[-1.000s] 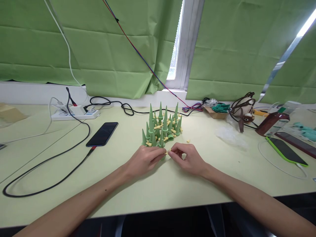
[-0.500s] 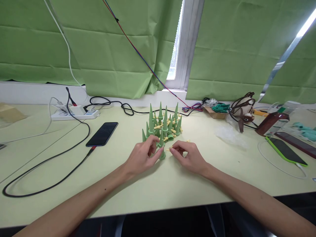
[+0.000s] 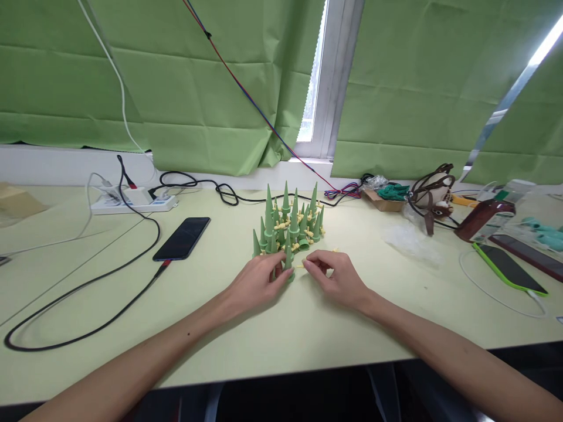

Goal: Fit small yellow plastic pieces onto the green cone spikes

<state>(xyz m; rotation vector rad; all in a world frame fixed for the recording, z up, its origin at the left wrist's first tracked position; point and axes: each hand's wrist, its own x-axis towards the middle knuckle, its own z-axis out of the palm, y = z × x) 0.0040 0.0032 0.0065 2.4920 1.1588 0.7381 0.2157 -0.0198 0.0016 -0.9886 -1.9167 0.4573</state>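
Observation:
My left hand (image 3: pixel 260 279) is closed round a green cone-shaped piece (image 3: pixel 288 253) that stands upright at the near side of a cluster. Its fingertips partly hide the cone's lower end. A short gap to the right, my right hand (image 3: pixel 336 275) pinches a small pale-yellow peg (image 3: pixel 300 266) whose tip points left toward the cone. Just beyond both hands stand several green cones (image 3: pixel 294 217) of differing heights, with small yellow pegs (image 3: pixel 309 230) between them. A low green ring-like piece (image 3: pixel 303 245) sits at the cluster's near edge.
A black phone (image 3: pixel 182 238) on a cable lies to the left, near a white power strip (image 3: pixel 134 203). At the right are crumpled clear plastic (image 3: pixel 411 241), a small cardboard box (image 3: pixel 382 200), a brown bottle (image 3: pixel 484 220) and a green-edged phone (image 3: pixel 510 268).
My left hand's fingers have come down lower round the near cone, which has shifted very slightly. My right hand stays in place with the yellow peg.

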